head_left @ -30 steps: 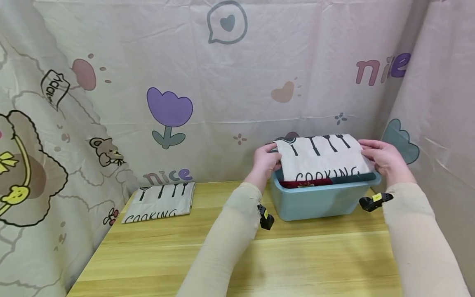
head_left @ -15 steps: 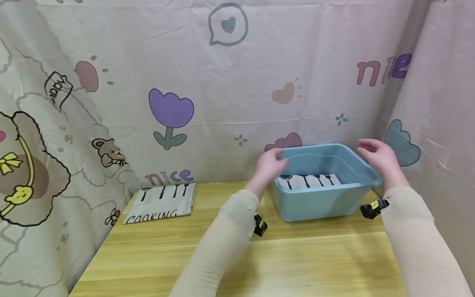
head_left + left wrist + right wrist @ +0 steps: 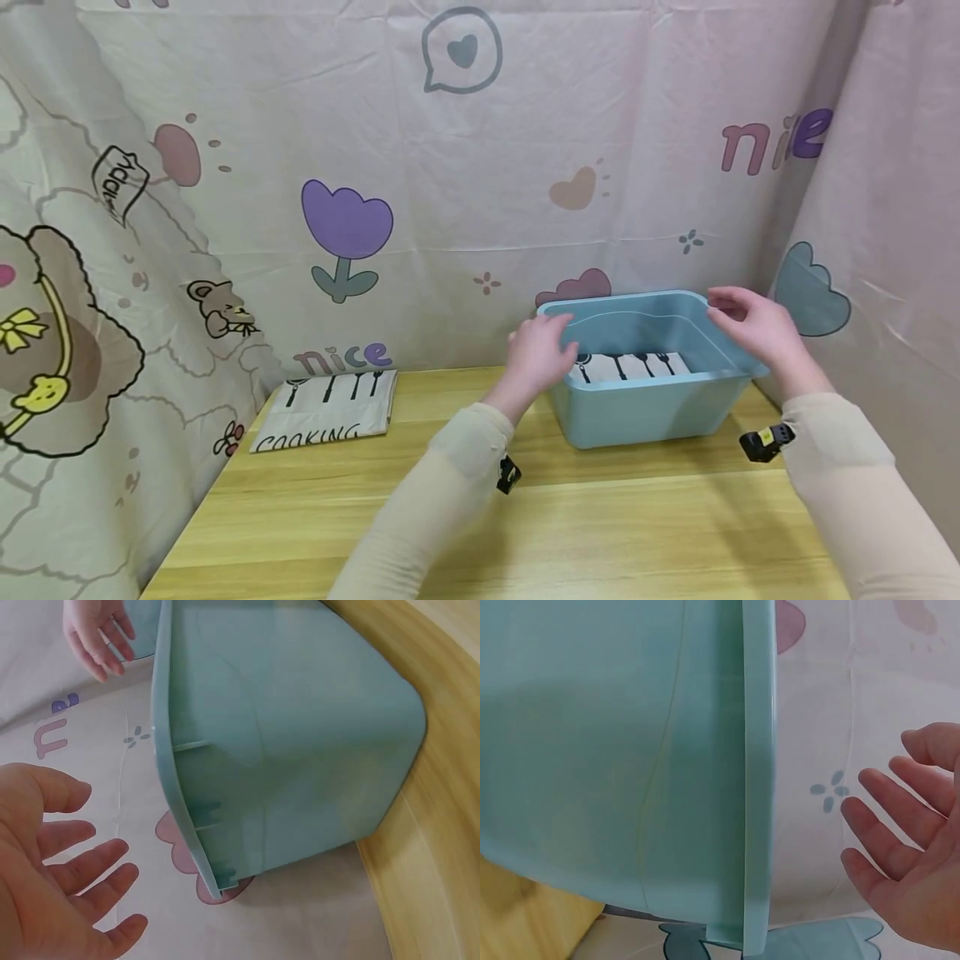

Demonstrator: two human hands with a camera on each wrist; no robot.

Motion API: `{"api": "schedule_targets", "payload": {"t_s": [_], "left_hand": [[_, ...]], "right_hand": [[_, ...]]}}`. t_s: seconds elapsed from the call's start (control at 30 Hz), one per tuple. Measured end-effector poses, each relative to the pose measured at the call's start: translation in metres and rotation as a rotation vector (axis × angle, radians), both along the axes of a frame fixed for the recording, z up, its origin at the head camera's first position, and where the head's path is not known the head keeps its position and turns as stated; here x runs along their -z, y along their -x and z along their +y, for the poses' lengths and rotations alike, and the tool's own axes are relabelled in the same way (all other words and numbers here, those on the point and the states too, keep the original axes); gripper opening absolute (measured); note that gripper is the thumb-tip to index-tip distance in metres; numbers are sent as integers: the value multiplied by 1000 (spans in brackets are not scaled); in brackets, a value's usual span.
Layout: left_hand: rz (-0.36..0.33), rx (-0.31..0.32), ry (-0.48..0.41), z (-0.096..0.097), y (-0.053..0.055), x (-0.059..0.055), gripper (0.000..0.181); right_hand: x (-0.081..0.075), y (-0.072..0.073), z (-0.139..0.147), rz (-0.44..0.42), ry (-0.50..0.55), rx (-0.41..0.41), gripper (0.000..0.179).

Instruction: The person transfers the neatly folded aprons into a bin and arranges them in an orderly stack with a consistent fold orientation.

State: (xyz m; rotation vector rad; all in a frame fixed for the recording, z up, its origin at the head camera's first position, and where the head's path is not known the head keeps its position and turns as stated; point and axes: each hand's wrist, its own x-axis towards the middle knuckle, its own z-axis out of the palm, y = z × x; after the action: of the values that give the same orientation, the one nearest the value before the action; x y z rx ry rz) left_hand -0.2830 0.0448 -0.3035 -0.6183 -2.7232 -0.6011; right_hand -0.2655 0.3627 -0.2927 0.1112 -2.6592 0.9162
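A light-blue plastic bin point(image 3: 637, 414) stands at the back right of the table. Inside it lies a folded white cloth point(image 3: 633, 367) printed with dark utensils. My left hand point(image 3: 534, 360) hovers by the bin's left rim, its fingers loosely spread and holding nothing; the left wrist view shows the hand point(image 3: 64, 870) apart from the rim. Over the right rim is my right hand point(image 3: 761, 327), fingers relaxed and nothing in them. In the right wrist view that hand point(image 3: 915, 832) is likewise apart from the bin point(image 3: 607, 750). Whatever lies under the cloth is hidden.
Another folded white cloth point(image 3: 326, 410) with utensil prints and the word COOKING lies at the table's back left. A printed curtain point(image 3: 450, 192) hangs behind and along both sides. The wooden table point(image 3: 600, 517) extends toward me.
Both hands held the printed cloth above the bin; it has dropped inside and they have let go. Since then the left hand has moved slightly left and down, the right slightly left.
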Motion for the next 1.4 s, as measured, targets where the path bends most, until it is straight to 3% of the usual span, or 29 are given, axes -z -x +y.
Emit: {"api": "schedule_targets", "payload": {"t_s": [0.27,0.53,0.87,1.07,1.4], "left_hand": [[53,26,83,-11,-7,13,48],[151,54,114,-24,-10,32,49],[212,57,141,-44,-18,46,52],[199,44,141,-62,-18,58,53],[274,13,100,-101,-11,88,50]], "right_hand": [[-2,-4,-12,-7,-80,-60,54],[-4,-14,-27,91,-141,-114,49],[3,-22,-38,130,-183,-144,49],[11,-26,-45,205,-214,-173,45],[23,-31,-62,301,-207,-209,46]]}}
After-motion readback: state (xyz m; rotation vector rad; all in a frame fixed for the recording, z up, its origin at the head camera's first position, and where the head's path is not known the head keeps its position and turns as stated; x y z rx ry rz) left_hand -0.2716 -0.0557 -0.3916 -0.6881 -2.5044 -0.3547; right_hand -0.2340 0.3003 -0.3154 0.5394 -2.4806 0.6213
